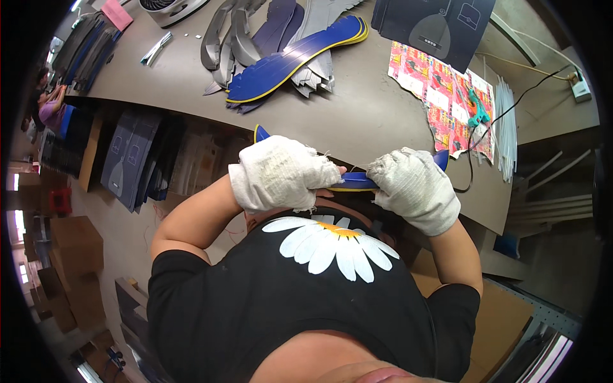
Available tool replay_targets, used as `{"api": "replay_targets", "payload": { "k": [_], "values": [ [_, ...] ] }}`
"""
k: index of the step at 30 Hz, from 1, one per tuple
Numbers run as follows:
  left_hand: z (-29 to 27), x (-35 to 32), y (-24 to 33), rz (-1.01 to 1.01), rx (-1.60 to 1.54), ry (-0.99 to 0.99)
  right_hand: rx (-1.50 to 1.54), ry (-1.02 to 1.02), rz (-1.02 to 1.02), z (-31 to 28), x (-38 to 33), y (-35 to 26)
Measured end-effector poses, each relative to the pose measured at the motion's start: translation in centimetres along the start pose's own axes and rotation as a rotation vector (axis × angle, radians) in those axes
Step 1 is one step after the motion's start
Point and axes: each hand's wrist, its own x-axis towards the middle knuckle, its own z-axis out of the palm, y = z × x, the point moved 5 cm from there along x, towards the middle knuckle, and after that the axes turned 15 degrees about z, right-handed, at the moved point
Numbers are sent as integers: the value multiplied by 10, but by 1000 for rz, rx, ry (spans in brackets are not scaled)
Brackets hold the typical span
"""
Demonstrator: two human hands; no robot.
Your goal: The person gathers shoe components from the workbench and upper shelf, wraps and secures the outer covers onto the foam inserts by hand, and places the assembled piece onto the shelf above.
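Note:
My left hand (284, 173), in a worn white cloth glove, closes round the left part of a blue curved strip with yellow edges (355, 181). Gloved the same way, my right hand (414, 190) grips the strip farther right. The strip lies crosswise close to my chest, at the table's near edge. Its tips stick out beyond both gloves, and the gloves hide much of its length. Past my hands, a stack of similar blue yellow-edged pieces (297, 59) rests on grey and dark purple curved pieces (276, 27).
Right of my hands, a torn red printed sheet (440, 96) carries a small teal tool (477, 110), beside thin whitish sticks (504, 131) and a black cable (471, 167). A dark printed box (434, 29) stands behind. Folded dark cartons (128, 156) sit under the table (153, 83). Another person (52, 110) is far left.

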Motion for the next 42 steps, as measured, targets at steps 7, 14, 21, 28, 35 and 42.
{"api": "replay_targets", "payload": {
  "k": [7,14,21,28,35,42],
  "values": [
    [-4,7,4,-131,-119,174,3,-2,12,7,-1,2],
    [-13,3,-6,10,-83,285,43,412,120,-20,1,26],
    [-49,4,7,57,-252,410,207,396,118,-45,-2,40],
    [-59,1,13,179,-400,538,339,411,-37,-66,0,38],
    [-51,11,-1,-299,-470,358,355,363,243,-30,14,59],
    [-33,33,-28,-346,287,606,446,647,450,30,36,78]
  ]
}}
